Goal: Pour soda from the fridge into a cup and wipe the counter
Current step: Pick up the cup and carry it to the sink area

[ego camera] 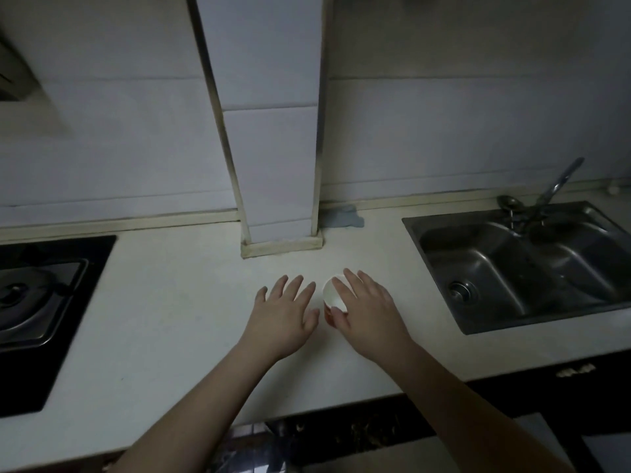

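step: cup placement — early stage by my read; no soda bottle in view, cup interior looks white and empty, though the light is dim
cup (333,293): small white paper cup, upright on the counter (170,302), roughly midway between stove and sink, in front of the tiled column (273,131)
right hand (367,312): over the cup from the right, thumb at its near side and forefinger across the rim — a light grip; other fingers extended past it
left hand (283,312): fingers spread and straight, palm down, just left of the cup, holding nothing; cannot tell if it touches the counter
cloth (341,216): bluish rag against the backsplash, right of the column base — probably the wipe tool, untouched
sink (512,268): steel, to the right, faucet (553,189) at the back
stove (37,295): gas hob at far left
next: release the cup, turn to the fridge (not in frame), fetch the soda — cup is light, so let go cleanly to avoid tipping
risk: empty paper cup knocks over easily; steady it during the pour
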The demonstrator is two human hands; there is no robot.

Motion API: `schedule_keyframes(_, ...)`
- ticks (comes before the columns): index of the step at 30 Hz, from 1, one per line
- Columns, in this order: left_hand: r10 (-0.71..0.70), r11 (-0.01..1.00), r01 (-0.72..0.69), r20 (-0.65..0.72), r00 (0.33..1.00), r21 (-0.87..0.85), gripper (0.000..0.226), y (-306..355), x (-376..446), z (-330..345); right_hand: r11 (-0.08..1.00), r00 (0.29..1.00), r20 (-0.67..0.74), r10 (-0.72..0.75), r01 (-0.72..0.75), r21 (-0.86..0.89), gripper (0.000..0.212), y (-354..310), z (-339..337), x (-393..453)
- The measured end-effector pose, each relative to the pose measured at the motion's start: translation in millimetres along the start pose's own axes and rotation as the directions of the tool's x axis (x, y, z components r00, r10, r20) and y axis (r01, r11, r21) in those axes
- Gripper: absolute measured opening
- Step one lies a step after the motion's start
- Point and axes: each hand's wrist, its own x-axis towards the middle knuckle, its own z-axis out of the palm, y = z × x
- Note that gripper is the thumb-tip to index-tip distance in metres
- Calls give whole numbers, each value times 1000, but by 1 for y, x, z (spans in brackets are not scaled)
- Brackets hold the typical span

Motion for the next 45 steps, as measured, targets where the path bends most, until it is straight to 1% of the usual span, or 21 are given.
schedule_keyframes(2,4,1000,-4,14,1000,-9,62,-1,8,7,1000,1000,-7,-5,5,0,56,6,11,4)
schedule_keyframes(3,2,1000,-2,14,1000,-10,61,-1,12,10,1000,1000,-14,-8,8,5,57,9,16,6)
schedule_keyframes(4,-1,1000,1,15,1000,-1,64,-1,15,13,1000,1000,-9,-13,13,12,58,14,22,9)
schedule_keyframes(7,-26,1000,26,33,999,3,83,-1,23,26,998,999,24,-43,41,53,61,31,37,19)
schedule_keyframes(9,-54,998,55,55,997,-14,85,0,27,36,991,997,26,-69,65,113,64,42,46,28)
schedule_keyframes(11,-89,993,95,75,993,-76,80,3,33,46,971,992,23,-128,120,206,69,54,53,38)
schedule_keyframes(13,-136,959,164,132,982,-233,64,6,41,59,940,980,18,-200,187,284,75,66,60,50)
schedule_keyframes(15,-173,870,249,210,962,-425,55,10,46,70,910,975,25,-223,199,364,84,78,64,59)
schedule_keyframes(16,-192,821,287,236,953,-494,53,13,48,74,896,977,41,-211,177,407,90,84,66,63)
schedule_keyframes(18,-249,722,359,263,932,-592,48,19,53,83,875,977,116,-177,103,473,105,93,71,69)
schedule_keyframes(21,-359,569,476,318,877,-671,41,25,60,93,819,958,242,-156,-11,573,120,106,81,77)
schedule_keyframes(23,-425,462,534,351,834,-708,37,28,64,99,761,937,292,-190,-47,647,125,112,87,82)
schedule_keyframes(26,-483,299,573,397,781,-763,36,32,66,107,663,905,331,-268,-76,745,129,118,95,89)
schedule_keyframes(29,-486,137,578,454,747,-805,36,36,66,111,627,876,359,-322,-87,775,130,119,99,95)
schedule_keyframes(31,-487,57,576,481,729,-815,35,39,66,112,597,879,357,-315,-109,795,132,118,104,98)
schedule_keyframes(33,-494,2,572,496,714,-820,34,41,68,113,549,875,365,-318,-144,823,131,118,111,98)
schedule_keyframes(37,-500,-15,573,502,705,-819,33,45,71,112,492,872,347,-345,-147,858,118,117,121,97)
schedule_keyframes(42,-529,-22,571,494,690,-821,30,49,76,112,428,918,240,-317,-87,899,92,113,122,102)
schedule_keyframes(45,-535,-27,580,501,680,-815,29,50,78,114,411,929,213,-303,-75,909,82,111,124,103)
